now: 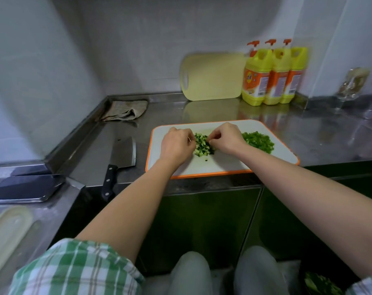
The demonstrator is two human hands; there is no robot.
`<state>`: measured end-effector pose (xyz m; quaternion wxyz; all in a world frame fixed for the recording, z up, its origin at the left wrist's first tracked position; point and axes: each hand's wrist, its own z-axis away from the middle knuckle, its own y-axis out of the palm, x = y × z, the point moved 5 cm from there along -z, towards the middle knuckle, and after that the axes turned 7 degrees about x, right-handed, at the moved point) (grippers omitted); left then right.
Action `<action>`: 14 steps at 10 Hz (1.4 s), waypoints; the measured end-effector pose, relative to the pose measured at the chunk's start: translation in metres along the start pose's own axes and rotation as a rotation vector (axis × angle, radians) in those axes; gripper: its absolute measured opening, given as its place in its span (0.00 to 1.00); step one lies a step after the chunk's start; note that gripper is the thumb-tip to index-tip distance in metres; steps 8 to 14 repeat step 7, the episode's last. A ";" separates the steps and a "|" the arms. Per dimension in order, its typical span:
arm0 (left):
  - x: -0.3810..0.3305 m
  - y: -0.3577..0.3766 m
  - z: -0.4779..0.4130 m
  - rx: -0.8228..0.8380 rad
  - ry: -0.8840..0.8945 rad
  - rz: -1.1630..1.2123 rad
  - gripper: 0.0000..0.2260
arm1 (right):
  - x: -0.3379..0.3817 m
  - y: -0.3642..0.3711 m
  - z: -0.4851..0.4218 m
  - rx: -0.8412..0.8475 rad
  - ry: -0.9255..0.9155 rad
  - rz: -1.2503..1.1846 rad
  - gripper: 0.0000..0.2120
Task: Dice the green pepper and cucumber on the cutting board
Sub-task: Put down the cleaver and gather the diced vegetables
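Hands gather diced cucumber [204, 145] on the board [223, 165].
Left hand [176, 145] cups the pile, grip unclear; right hand [227, 139] pinches bits, likely heaping them apart from the pepper dice [258, 141] beside. Knife [122, 154] lies off the board, so cutting seems done.

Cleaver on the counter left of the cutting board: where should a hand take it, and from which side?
By the black handle, coming from the near side. The cleaver lies flat with its blade pointing away and the handle toward the person, its end apparently past the counter's front edge, so there is likely room to wrap round it.
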<state>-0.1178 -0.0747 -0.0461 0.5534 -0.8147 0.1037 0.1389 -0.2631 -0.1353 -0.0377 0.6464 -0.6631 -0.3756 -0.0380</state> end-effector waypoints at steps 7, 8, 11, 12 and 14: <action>0.003 0.000 -0.006 0.062 -0.027 -0.013 0.08 | 0.005 0.006 -0.008 -0.038 0.005 0.040 0.13; 0.003 0.000 -0.006 0.062 -0.027 -0.013 0.08 | 0.005 0.006 -0.008 -0.038 0.005 0.040 0.13; 0.003 0.000 -0.006 0.062 -0.027 -0.013 0.08 | 0.005 0.006 -0.008 -0.038 0.005 0.040 0.13; 0.003 0.000 -0.006 0.062 -0.027 -0.013 0.08 | 0.005 0.006 -0.008 -0.038 0.005 0.040 0.13; 0.003 0.000 -0.006 0.062 -0.027 -0.013 0.08 | 0.005 0.006 -0.008 -0.038 0.005 0.040 0.13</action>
